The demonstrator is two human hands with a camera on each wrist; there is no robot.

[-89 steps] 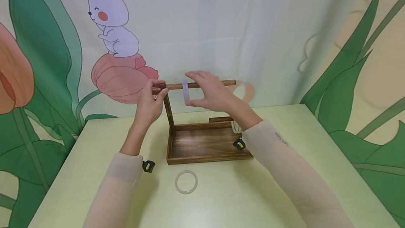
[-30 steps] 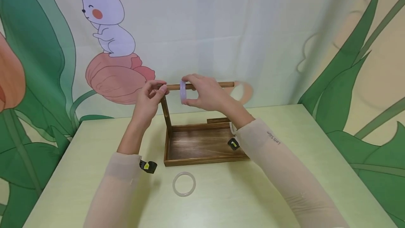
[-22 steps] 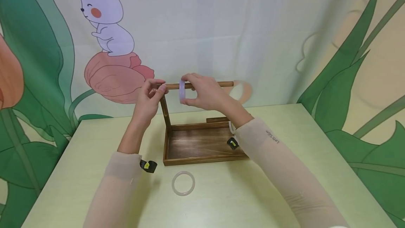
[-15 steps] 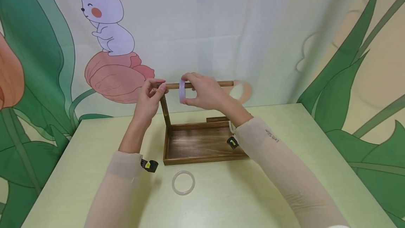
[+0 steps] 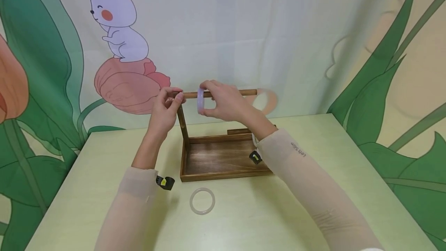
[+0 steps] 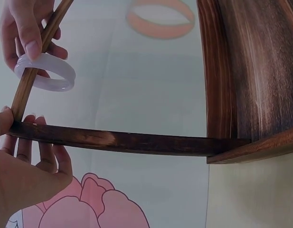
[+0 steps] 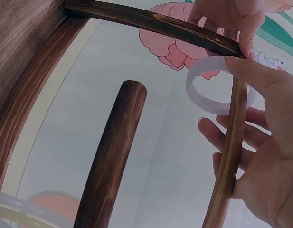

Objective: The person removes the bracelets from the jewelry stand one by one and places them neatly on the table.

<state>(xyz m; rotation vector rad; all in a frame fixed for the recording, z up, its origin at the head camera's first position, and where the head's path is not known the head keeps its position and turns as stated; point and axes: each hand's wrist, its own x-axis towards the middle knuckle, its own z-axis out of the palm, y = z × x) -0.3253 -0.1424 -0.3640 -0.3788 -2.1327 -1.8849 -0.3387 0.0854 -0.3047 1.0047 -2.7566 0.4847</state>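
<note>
A wooden bangle stand (image 5: 183, 125) rises from a brown tray. My left hand (image 5: 163, 113) pinches its top left corner, where the upright meets the upper bar (image 5: 249, 92). Round that bar hangs a lavender bangle (image 5: 200, 102), pinched by my right hand (image 5: 228, 103) with the thumb on one side and fingers on the other. In the left wrist view the bar runs through the bangle (image 6: 63, 81), a short way from the left hand (image 6: 32, 175). The right wrist view shows my right fingers (image 7: 210, 133) around the bar and bangle.
A pale bangle (image 5: 191, 201) lies on the table (image 5: 237, 220) in front of the tray (image 5: 226, 175). The lower bar (image 5: 238, 131) sticks out below my right forearm, with pale bangles (image 5: 254, 139) on it, partly hidden. A printed curtain (image 5: 296, 49) hangs behind.
Since three seconds ago, my right fingers have come closer together on the lavender bangle, and the left thumb lies higher on the corner. In the last second, hands and bangle stay almost still.
</note>
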